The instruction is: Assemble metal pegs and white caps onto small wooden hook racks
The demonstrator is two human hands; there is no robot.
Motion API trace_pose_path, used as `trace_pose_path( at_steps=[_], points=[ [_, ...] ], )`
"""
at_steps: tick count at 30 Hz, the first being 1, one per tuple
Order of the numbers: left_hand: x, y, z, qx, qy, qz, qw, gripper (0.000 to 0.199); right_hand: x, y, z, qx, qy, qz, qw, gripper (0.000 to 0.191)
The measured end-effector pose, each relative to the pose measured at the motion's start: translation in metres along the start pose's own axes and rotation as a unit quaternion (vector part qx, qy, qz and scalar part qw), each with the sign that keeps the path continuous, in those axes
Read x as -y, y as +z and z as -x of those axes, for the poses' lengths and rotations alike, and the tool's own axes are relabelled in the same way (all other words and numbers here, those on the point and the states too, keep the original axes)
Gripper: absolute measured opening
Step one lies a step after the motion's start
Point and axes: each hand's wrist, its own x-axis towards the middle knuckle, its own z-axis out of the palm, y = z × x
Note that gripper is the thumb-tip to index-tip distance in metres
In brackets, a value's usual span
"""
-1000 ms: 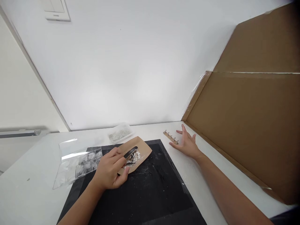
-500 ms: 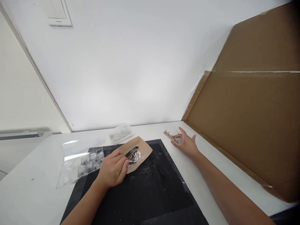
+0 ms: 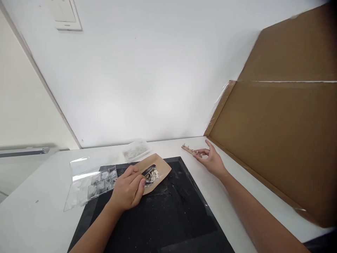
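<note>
My left hand (image 3: 129, 188) is closed at the left side of a brown paper tray (image 3: 164, 168); what its fingers hold is too hidden to name. Inside the tray lie a dark, slim tool (image 3: 149, 170) and small white pieces (image 3: 156, 174). Over on the right, my right hand (image 3: 212, 160) has its thumb and fingertips at the near end of a narrow wooden strip (image 3: 187, 149) that carries several small upright metal pegs. Its index finger is raised and apart from the others.
A black mat (image 3: 163, 218) covers the middle of the white table (image 3: 31, 211). Left of it is a clear compartment box (image 3: 101, 184) with small bags. A translucent dish (image 3: 135, 150) stands by the wall. Brown cardboard (image 3: 284, 140) rises on the right.
The wooden strip has turned and its far end has shifted slightly left. My right hand has moved a little to the right. My left hand has hardly moved.
</note>
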Motion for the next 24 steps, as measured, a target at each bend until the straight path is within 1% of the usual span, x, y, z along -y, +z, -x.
trace_pose_path(
  at_steps=[2,4,7,9,11,13,16,20,24],
  points=[
    [0.000,0.004,0.002,-0.030,-0.027,0.002,0.999,0.031,0.015,-0.004,0.008,0.027,-0.020,-0.034,0.999,0.116],
    [0.001,0.009,0.004,-0.079,-0.060,0.003,0.995,0.052,0.032,-0.007,0.019,0.088,-0.049,-0.120,0.988,0.121],
    [0.003,0.016,0.007,-0.156,-0.078,0.008,0.985,0.076,0.055,-0.005,0.039,0.175,-0.100,-0.213,0.956,0.123],
    [0.004,0.018,0.007,-0.185,-0.073,0.009,0.980,0.085,0.070,0.001,0.053,0.253,-0.122,-0.251,0.926,0.120],
    [0.004,0.018,0.005,-0.188,-0.066,0.002,0.980,0.090,0.083,0.010,0.066,0.328,-0.135,-0.259,0.899,0.122],
    [0.003,0.018,0.003,-0.172,-0.063,-0.009,0.983,0.092,0.094,0.020,0.079,0.394,-0.136,-0.251,0.874,0.124],
    [0.001,0.018,0.001,-0.148,-0.061,-0.023,0.987,0.089,0.105,0.036,0.093,0.458,-0.152,-0.242,0.842,0.125],
    [0.001,0.019,0.000,-0.135,-0.062,-0.033,0.988,0.079,0.106,0.052,0.104,0.495,-0.169,-0.230,0.820,0.129],
    [0.003,0.018,0.000,-0.125,-0.064,-0.035,0.990,0.077,0.103,0.061,0.107,0.507,-0.189,-0.214,0.813,0.127]
  ],
)
